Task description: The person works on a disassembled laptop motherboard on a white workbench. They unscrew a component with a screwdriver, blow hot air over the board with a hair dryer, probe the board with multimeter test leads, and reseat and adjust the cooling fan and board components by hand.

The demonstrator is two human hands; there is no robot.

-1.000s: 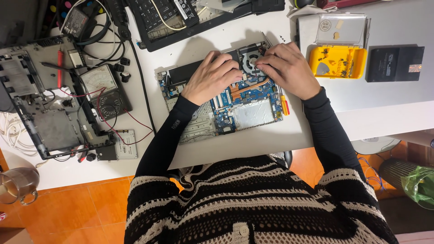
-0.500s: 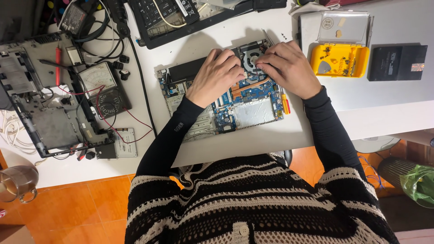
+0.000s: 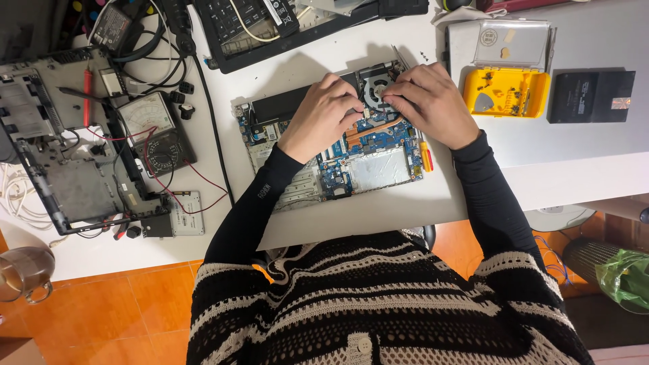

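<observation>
Copper heat pipe (image 3: 378, 127) and cooling fan (image 3: 376, 85) on the blue laptop motherboard (image 3: 358, 145), mid-desk, are worked by both hands: left hand (image 3: 323, 115) and right hand (image 3: 433, 101), fingers curled together, pinching there. Careful lifting of the cooler is judged the likely requirement; the exact grip cannot be told.

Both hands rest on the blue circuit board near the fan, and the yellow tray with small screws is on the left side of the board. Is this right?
Not quite. The head view shows both the left hand and right hand on the blue circuit board near the fan, but the yellow tray lies to the board's right, not its left.
</observation>
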